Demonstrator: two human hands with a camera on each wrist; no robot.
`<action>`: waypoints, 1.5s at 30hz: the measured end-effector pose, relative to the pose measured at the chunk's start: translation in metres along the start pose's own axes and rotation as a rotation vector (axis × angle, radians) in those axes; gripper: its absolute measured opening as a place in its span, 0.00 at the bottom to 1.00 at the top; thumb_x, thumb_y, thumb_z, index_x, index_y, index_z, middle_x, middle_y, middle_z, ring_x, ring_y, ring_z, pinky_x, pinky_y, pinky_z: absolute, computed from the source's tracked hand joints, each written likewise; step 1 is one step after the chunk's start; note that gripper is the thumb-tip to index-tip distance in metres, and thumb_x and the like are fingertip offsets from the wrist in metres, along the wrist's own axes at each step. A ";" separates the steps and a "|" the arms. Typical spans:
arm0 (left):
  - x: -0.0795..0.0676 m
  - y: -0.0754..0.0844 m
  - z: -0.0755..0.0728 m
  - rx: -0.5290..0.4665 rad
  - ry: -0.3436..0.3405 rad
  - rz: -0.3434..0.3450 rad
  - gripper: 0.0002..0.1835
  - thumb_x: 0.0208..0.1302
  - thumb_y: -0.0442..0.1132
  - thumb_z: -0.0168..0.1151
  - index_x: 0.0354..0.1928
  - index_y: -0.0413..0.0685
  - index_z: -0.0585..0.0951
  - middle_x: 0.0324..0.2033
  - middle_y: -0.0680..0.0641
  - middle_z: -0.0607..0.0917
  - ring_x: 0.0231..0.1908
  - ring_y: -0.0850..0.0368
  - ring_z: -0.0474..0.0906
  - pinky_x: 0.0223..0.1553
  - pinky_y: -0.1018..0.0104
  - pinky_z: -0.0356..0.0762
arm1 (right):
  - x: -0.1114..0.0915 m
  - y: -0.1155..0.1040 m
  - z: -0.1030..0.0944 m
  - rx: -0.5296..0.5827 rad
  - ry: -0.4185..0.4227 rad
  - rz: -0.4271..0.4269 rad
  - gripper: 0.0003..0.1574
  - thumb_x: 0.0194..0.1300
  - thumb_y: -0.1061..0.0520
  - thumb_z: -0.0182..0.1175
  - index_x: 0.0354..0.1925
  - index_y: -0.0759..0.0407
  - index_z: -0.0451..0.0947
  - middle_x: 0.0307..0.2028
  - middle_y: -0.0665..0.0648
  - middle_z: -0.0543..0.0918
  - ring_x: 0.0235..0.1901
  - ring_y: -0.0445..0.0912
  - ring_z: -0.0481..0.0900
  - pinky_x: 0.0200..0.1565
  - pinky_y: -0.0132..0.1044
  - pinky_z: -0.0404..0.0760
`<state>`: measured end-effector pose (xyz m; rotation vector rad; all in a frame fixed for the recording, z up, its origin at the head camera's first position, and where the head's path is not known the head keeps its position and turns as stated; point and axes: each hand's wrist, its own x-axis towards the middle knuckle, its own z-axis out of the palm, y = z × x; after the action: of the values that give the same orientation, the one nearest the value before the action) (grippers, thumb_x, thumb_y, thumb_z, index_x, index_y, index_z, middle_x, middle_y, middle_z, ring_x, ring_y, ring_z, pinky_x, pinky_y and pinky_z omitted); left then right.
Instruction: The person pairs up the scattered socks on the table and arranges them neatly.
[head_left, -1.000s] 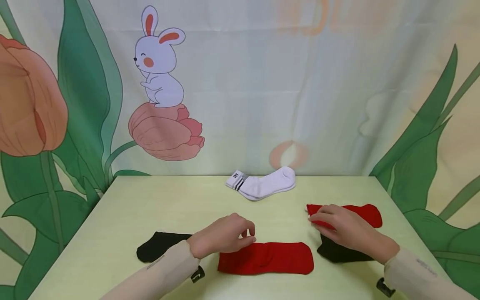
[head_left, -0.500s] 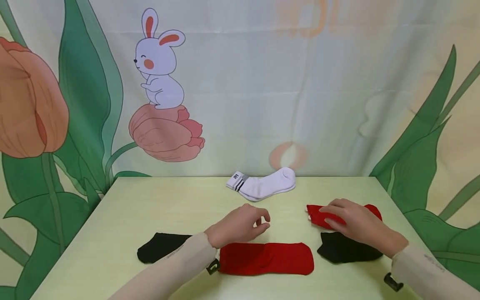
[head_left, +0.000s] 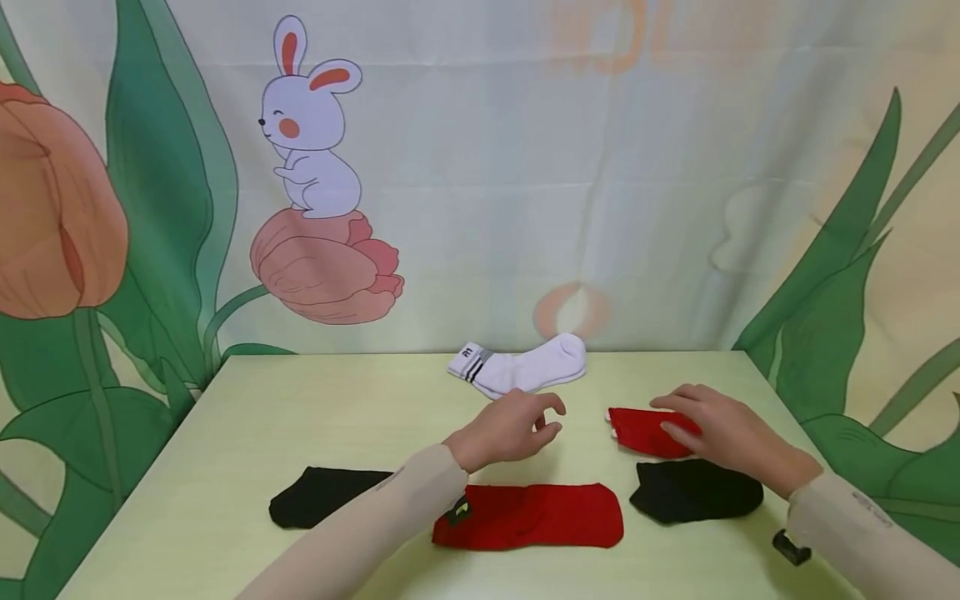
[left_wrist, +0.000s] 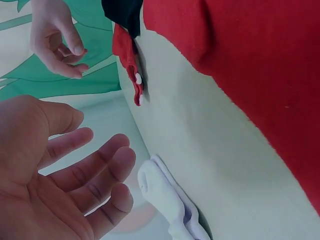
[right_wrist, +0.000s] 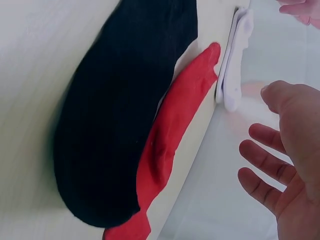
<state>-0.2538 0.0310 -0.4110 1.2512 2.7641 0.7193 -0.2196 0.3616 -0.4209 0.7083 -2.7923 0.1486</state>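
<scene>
My left hand hangs above the table between the white socks and the near red sock, its fingers loosely bent around nothing. In the left wrist view the fingers stand apart from every sock. Over at the right, my right hand is raised above the far red sock, hiding part of it. The right wrist view shows that hand's fingers relaxed and holding nothing. A black sock lies just in front of the far red sock. White bits show at that red sock's left end.
Another black sock lies at the left, partly covered by the left sleeve. The pale table ends at a printed curtain with a rabbit and tulips. A dark wrist strap hangs under the right sleeve.
My left hand has moved right and away from me, off the near red sock. My right hand has lifted from the far red sock and shifted right, uncovering the black sock in front.
</scene>
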 end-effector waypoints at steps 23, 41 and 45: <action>0.052 0.021 0.023 0.053 0.001 0.006 0.19 0.71 0.43 0.55 0.62 0.52 0.75 0.30 0.53 0.85 0.27 0.61 0.77 0.32 0.72 0.73 | -0.007 0.055 0.002 0.016 -0.031 0.085 0.27 0.59 0.55 0.69 0.57 0.56 0.78 0.48 0.61 0.81 0.47 0.57 0.78 0.45 0.52 0.82; 0.075 0.034 0.049 -0.011 -0.148 -0.154 0.29 0.72 0.49 0.53 0.73 0.65 0.61 0.15 0.53 0.72 0.11 0.60 0.61 0.16 0.70 0.63 | -0.024 0.088 0.002 0.067 -0.110 0.137 0.30 0.61 0.56 0.68 0.61 0.59 0.75 0.51 0.65 0.80 0.51 0.60 0.76 0.49 0.57 0.79; 0.078 0.036 0.052 -0.024 -0.166 -0.155 0.29 0.72 0.48 0.53 0.73 0.66 0.62 0.18 0.55 0.76 0.12 0.60 0.62 0.18 0.70 0.63 | -0.029 0.094 0.005 0.065 -0.116 0.137 0.28 0.62 0.56 0.67 0.60 0.60 0.77 0.50 0.65 0.80 0.50 0.60 0.76 0.50 0.57 0.78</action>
<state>-0.2710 0.1280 -0.4296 1.0274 2.6721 0.6053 -0.2414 0.4567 -0.4368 0.5569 -2.9599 0.2325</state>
